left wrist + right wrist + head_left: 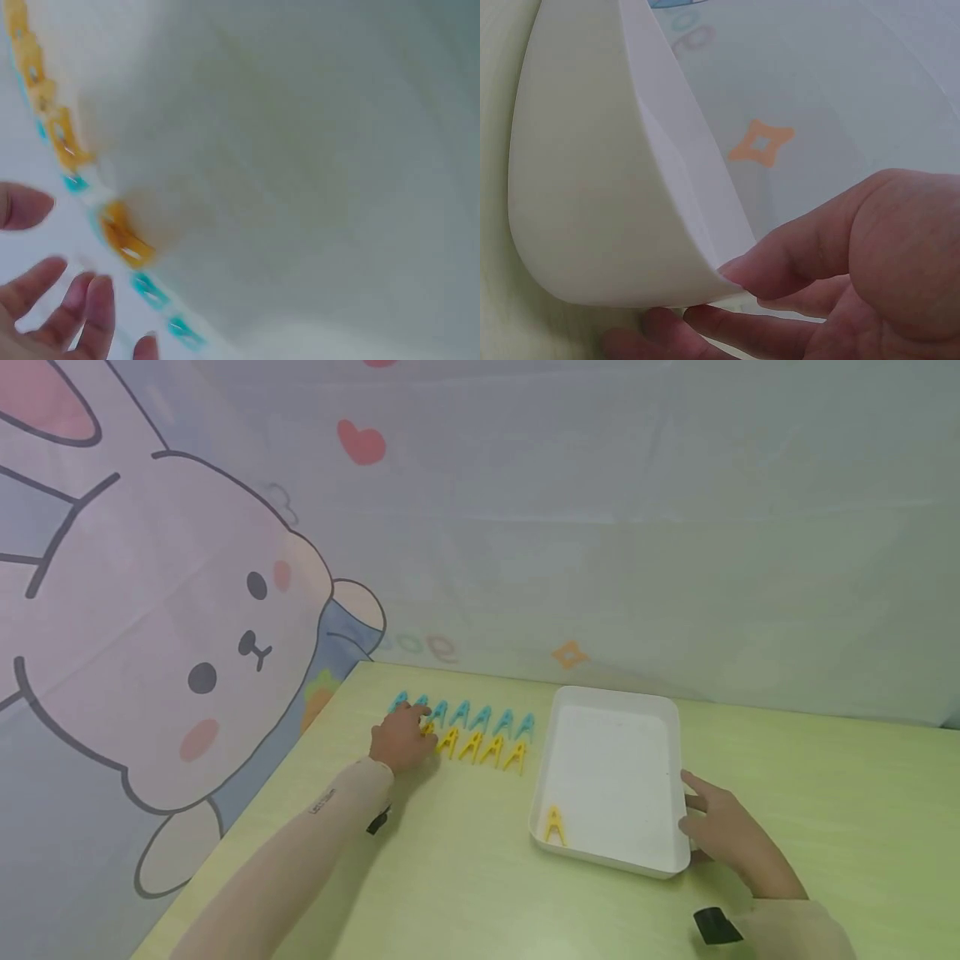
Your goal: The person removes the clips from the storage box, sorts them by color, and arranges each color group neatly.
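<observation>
A row of blue clothespins (482, 718) lies toward the back of the table, with a row of yellow clothespins (471, 747) in front of it. My left hand (402, 739) is over the left end of these rows and partly hides the pins there. Its thumb and fingers are parted around the space beside the leftmost yellow clothespin (126, 236), holding nothing in the left wrist view. With the thumb on its rim and fingers along the outer wall, my right hand (840, 255) grips the white tray (609, 863). One yellow clothespin (554, 825) lies inside the tray, at its near left corner.
The pins and tray rest on a light green table (465, 877). Behind it hangs a pale cloth (600, 527) printed with a large rabbit (150, 610) at the left and an orange star shape (570, 654).
</observation>
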`<action>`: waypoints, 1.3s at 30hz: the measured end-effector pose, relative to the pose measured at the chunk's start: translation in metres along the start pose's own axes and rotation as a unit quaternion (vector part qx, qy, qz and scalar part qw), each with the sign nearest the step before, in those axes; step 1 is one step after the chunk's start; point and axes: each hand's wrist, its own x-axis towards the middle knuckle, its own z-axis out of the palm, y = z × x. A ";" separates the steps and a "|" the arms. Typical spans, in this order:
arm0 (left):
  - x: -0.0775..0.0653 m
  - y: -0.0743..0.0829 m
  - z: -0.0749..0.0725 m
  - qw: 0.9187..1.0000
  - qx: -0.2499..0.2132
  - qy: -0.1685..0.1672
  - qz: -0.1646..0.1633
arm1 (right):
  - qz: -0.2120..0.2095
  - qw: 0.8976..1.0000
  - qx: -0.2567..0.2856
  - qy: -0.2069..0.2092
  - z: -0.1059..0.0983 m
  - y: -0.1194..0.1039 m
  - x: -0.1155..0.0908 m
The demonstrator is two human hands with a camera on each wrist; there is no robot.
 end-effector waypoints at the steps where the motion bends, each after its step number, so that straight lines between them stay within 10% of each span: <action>1: -0.002 0.006 -0.001 1.000 -0.006 0.014 0.007 | 0.000 1.000 0.001 0.000 0.000 0.000 0.000; 10: -0.023 0.091 -0.012 0.989 -0.065 0.082 0.106 | -0.004 1.000 0.000 0.004 -0.003 0.002 0.002; 20: -0.058 0.162 -0.014 0.982 -0.070 0.015 0.176 | -0.004 1.000 -0.002 0.003 -0.001 0.001 0.002; 31: -0.075 0.197 0.020 0.975 0.079 -0.150 0.142 | -0.005 1.000 -0.005 0.003 -0.003 -0.001 0.000; 39: -0.083 0.209 0.029 0.960 0.151 -0.170 0.165 | -0.001 1.000 0.005 0.004 -0.002 -0.003 -0.003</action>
